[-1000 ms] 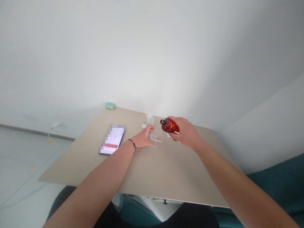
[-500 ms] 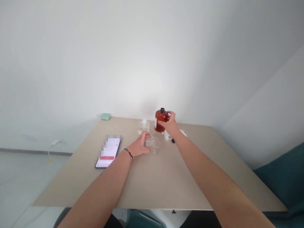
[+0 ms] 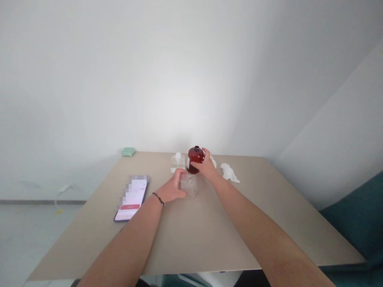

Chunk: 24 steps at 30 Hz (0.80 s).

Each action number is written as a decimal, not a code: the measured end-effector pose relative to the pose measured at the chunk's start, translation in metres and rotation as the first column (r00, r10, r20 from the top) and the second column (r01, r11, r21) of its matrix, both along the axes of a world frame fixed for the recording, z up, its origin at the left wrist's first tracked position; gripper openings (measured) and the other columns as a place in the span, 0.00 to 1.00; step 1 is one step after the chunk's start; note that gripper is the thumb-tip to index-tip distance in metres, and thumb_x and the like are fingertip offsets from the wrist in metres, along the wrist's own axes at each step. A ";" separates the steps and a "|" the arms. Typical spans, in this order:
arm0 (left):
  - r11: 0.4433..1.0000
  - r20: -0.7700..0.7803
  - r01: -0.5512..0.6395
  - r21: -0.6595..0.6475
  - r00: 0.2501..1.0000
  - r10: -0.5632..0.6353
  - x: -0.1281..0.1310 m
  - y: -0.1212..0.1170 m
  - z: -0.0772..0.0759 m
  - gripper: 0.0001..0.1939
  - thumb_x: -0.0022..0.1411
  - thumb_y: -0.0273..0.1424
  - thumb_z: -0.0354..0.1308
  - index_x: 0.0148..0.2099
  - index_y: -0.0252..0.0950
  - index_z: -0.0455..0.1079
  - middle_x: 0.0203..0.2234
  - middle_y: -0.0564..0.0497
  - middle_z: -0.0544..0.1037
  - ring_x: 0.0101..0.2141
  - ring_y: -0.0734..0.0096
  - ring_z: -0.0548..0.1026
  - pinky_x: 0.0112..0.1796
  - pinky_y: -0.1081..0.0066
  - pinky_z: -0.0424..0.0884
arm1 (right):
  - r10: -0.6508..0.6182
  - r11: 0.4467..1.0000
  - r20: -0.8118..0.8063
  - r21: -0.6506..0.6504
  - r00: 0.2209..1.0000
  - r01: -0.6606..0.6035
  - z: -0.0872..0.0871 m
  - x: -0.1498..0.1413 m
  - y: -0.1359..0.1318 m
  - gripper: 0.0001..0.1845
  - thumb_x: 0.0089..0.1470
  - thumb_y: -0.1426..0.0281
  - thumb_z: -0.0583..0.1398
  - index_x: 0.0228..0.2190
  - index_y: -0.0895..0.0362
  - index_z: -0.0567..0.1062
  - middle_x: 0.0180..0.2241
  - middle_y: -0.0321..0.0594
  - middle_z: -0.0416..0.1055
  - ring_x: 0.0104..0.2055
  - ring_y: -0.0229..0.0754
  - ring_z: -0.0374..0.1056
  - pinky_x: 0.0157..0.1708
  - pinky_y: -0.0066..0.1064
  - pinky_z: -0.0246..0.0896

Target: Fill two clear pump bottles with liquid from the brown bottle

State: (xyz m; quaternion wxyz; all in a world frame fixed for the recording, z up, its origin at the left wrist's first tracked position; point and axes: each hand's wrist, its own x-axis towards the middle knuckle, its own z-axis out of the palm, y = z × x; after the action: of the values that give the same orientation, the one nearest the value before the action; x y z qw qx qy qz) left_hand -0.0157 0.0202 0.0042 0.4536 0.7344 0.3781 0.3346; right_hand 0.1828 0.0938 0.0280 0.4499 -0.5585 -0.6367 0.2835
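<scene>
Bottle (image 3: 195,154) is upright toward the rear of the bench (image 3: 197,231), long axis vertical, mouth upward. Right grip (image 3: 206,166) clasps its side; left grip (image 3: 172,189) holds the clear box (image 3: 190,185) just in front.

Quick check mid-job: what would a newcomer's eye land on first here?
Probably the dark red-brown bottle, upright in the right hand toward the table's far edge. Next, the lit phone lying to the left of the left forearm. Then the clear box in the left hand, just nearer than the bottle.
</scene>
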 end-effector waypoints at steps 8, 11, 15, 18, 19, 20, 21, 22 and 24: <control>1.000 -0.009 -0.002 -0.020 1.000 0.002 0.002 -0.004 0.007 0.35 0.49 0.28 0.62 0.55 0.38 0.49 0.43 0.49 0.69 0.41 0.64 0.71 0.45 0.62 0.67 | -0.132 0.981 -0.131 0.121 0.982 0.148 0.011 0.047 -0.026 0.40 0.48 0.58 0.63 0.61 0.51 0.60 0.59 0.52 0.62 0.57 0.50 0.66 0.53 0.45 0.64; 0.999 -0.026 -0.002 -0.050 1.000 0.000 0.002 -0.004 0.007 0.35 0.49 0.29 0.62 0.55 0.39 0.48 0.43 0.50 0.69 0.39 0.65 0.72 0.43 0.62 0.68 | -0.339 0.912 -0.027 0.234 0.940 0.336 0.002 0.082 -0.042 0.24 0.52 0.60 0.57 0.49 0.56 0.72 0.49 0.50 0.70 0.45 0.47 0.70 0.44 0.41 0.67; 0.999 -0.044 0.003 -0.039 0.999 -0.004 0.001 -0.004 0.008 0.34 0.50 0.29 0.63 0.55 0.39 0.48 0.44 0.50 0.69 0.38 0.66 0.72 0.42 0.63 0.68 | -0.293 0.955 0.328 0.142 0.898 0.260 -0.004 0.105 -0.063 0.18 0.53 0.64 0.54 0.41 0.57 0.77 0.34 0.42 0.72 0.34 0.44 0.68 0.38 0.37 0.64; 1.000 -0.052 0.009 -0.018 0.999 -0.010 0.001 -0.004 0.007 0.34 0.50 0.29 0.62 0.55 0.40 0.47 0.45 0.50 0.69 0.40 0.65 0.72 0.44 0.63 0.68 | -0.179 0.979 0.569 0.025 0.803 0.200 0.001 0.100 -0.069 0.18 0.55 0.65 0.55 0.44 0.53 0.78 0.38 0.43 0.74 0.37 0.45 0.69 0.38 0.36 0.62; 1.000 -0.049 0.011 -0.016 0.999 -0.012 0.001 -0.004 0.006 0.34 0.50 0.29 0.63 0.55 0.40 0.47 0.45 0.50 0.69 0.41 0.65 0.72 0.44 0.63 0.68 | -0.149 0.981 0.626 -0.004 0.765 0.194 0.003 0.096 -0.070 0.19 0.55 0.64 0.55 0.46 0.52 0.78 0.41 0.43 0.74 0.39 0.46 0.70 0.38 0.36 0.62; 1.000 -0.044 0.015 -0.020 0.999 -0.016 0.000 -0.004 0.005 0.35 0.51 0.29 0.63 0.55 0.40 0.47 0.45 0.50 0.68 0.41 0.65 0.72 0.44 0.64 0.68 | -0.121 0.982 0.672 -0.025 0.731 0.186 0.005 0.093 -0.069 0.19 0.56 0.63 0.55 0.47 0.51 0.78 0.43 0.44 0.74 0.41 0.48 0.71 0.38 0.36 0.61; 0.999 -0.035 0.021 -0.024 0.999 -0.022 0.000 -0.003 0.004 0.35 0.51 0.29 0.63 0.56 0.40 0.47 0.45 0.50 0.68 0.41 0.65 0.72 0.44 0.64 0.68 | -0.101 0.984 0.709 -0.031 0.698 0.174 0.006 0.090 -0.068 0.20 0.56 0.62 0.56 0.48 0.50 0.77 0.45 0.44 0.74 0.43 0.49 0.71 0.39 0.36 0.61; 0.999 -0.024 0.028 -0.027 0.999 -0.028 0.000 -0.003 0.003 0.35 0.51 0.30 0.63 0.56 0.40 0.47 0.45 0.50 0.68 0.41 0.65 0.72 0.44 0.64 0.68 | -0.091 0.987 0.740 -0.021 0.666 0.158 0.006 0.087 -0.067 0.20 0.56 0.62 0.56 0.49 0.50 0.77 0.46 0.45 0.74 0.45 0.50 0.70 0.40 0.37 0.61; 0.999 -0.006 0.038 -0.030 0.999 -0.038 0.000 -0.002 0.000 0.35 0.51 0.30 0.64 0.56 0.41 0.47 0.45 0.50 0.67 0.42 0.65 0.71 0.45 0.64 0.67 | -0.092 0.992 0.786 0.022 0.611 0.121 0.006 0.082 -0.066 0.22 0.55 0.63 0.58 0.51 0.51 0.76 0.48 0.47 0.73 0.48 0.52 0.69 0.44 0.38 0.61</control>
State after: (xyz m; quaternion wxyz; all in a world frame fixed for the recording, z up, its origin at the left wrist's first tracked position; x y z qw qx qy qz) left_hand -0.0162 0.0186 0.0046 0.4694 0.7357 0.3707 0.3177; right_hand 0.2650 0.0278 0.0339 0.1330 -0.6703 -0.7301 -0.0056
